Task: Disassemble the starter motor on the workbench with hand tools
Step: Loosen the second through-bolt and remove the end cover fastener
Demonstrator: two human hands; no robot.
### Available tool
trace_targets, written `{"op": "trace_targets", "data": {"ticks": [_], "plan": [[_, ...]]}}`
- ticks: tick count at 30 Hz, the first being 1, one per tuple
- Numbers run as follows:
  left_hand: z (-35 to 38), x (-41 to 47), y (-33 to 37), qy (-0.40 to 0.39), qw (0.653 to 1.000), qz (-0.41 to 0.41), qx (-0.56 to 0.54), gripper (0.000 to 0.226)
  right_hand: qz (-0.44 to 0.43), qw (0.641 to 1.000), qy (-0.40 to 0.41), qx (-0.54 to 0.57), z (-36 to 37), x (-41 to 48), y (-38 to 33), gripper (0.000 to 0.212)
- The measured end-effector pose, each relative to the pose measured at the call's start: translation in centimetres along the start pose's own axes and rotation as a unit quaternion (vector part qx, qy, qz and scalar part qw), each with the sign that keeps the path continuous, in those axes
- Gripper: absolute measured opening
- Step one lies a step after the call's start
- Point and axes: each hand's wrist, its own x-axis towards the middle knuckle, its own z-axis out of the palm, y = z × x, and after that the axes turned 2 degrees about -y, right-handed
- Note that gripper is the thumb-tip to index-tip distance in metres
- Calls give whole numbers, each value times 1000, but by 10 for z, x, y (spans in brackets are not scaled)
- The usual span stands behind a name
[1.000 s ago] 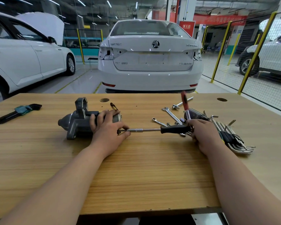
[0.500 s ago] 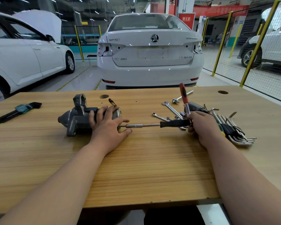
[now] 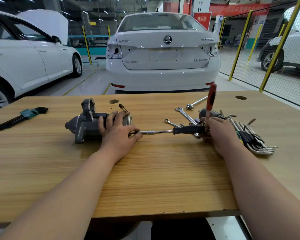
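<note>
The grey starter motor [image 3: 87, 124] lies on its side on the wooden workbench [image 3: 145, 179], nose pointing left. My left hand [image 3: 119, 131] grips its right end, fingers curled over the body and thumb beside the driver shaft. A long nut driver [image 3: 163, 131] with a black handle runs level from the motor's end cap to my right hand [image 3: 218, 132], which grips the handle's end. A red-handled ratchet [image 3: 210, 99] stands up from the driver handle at my right hand.
Loose spanners [image 3: 184, 115] and a socket bar [image 3: 197, 102] lie behind the driver. A bundle of hex keys [image 3: 255, 140] sits right of my right hand, another set [image 3: 22, 116] at far left. White cars stand beyond the bench.
Both hands stay on the motor and the driver. The red ratchet handle has swung slightly, from leaning left to leaning a little right.
</note>
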Motion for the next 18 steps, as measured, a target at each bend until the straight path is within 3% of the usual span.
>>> {"op": "trace_targets", "data": {"ticks": [3, 5, 18], "plan": [[0, 0, 0, 4, 1000, 0, -2, 18, 0, 998, 20, -53, 0, -1, 1, 16], [0, 0, 0, 6, 1000, -1, 0, 16, 7, 996, 32, -84, 0, -1, 1, 24], [1, 0, -1, -12, 1000, 3, 26, 29, 18, 995, 8, -98, 0, -4, -1, 11]]}}
